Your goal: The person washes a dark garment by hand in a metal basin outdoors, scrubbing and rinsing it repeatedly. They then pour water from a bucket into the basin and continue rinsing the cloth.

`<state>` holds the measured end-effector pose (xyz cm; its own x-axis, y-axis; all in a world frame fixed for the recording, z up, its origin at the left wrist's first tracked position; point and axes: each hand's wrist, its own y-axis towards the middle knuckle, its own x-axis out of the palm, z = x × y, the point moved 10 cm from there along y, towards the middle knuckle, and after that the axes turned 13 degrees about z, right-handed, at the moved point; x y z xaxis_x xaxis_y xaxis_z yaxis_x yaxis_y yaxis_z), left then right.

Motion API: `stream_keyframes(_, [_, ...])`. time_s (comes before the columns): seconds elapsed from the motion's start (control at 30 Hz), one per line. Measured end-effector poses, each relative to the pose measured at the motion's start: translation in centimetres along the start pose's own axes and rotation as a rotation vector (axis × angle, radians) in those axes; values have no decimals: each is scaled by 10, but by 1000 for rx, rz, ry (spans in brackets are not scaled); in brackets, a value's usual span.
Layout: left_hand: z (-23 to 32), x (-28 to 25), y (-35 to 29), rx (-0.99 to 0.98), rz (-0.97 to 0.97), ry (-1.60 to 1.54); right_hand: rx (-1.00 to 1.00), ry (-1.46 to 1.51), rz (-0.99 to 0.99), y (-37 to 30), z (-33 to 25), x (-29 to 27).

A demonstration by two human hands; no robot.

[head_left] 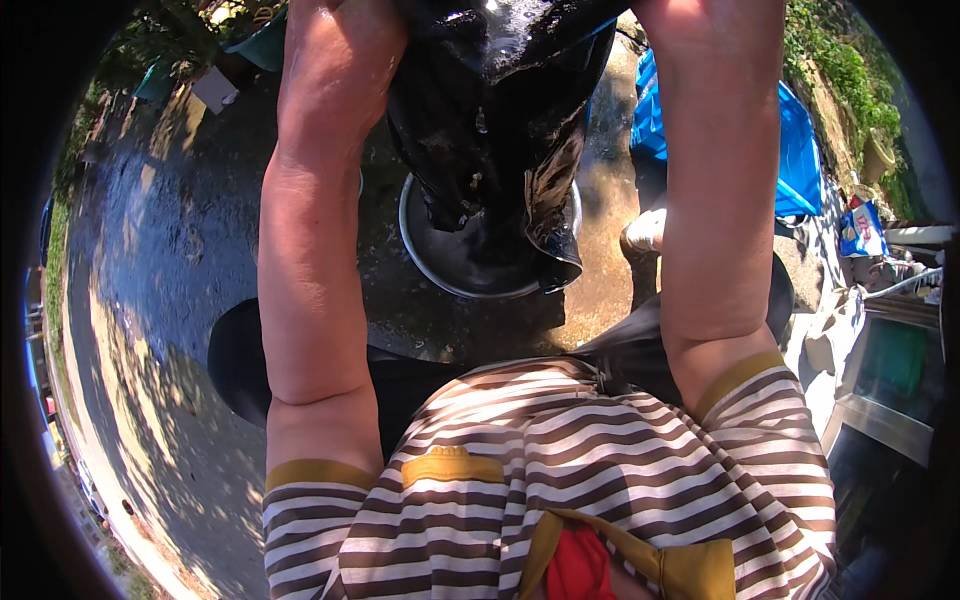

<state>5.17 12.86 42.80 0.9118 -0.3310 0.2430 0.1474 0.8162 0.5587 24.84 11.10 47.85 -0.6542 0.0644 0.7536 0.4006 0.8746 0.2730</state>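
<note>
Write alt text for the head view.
Wet black cloth hangs over a round metal-rimmed basin between the outstretched bare forearms of a person in a striped shirt; the hands are out of frame. Blue sheeting shows at right.

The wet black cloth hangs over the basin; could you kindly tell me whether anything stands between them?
Nothing visible does: the black cloth hangs down over the basin, overlapping its right rim.

Wet garment, perhaps trousers, hangs over basin.
</note>
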Motion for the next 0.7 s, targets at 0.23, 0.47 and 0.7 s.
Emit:
stream_keyframes(0.23, [-107, -12, -48, -329, -120, 49, 232, -114, 35, -27, 85, -100])
stream_keyframes(0.47, [-266, -49, -192, -846, -318, 924, 123, -1429, 131, -93, 174, -255])
stream_keyframes(0.7, [-312, -62, -305, -428, -863, 1570, 529, -2123, -653, -207, 278, -356])
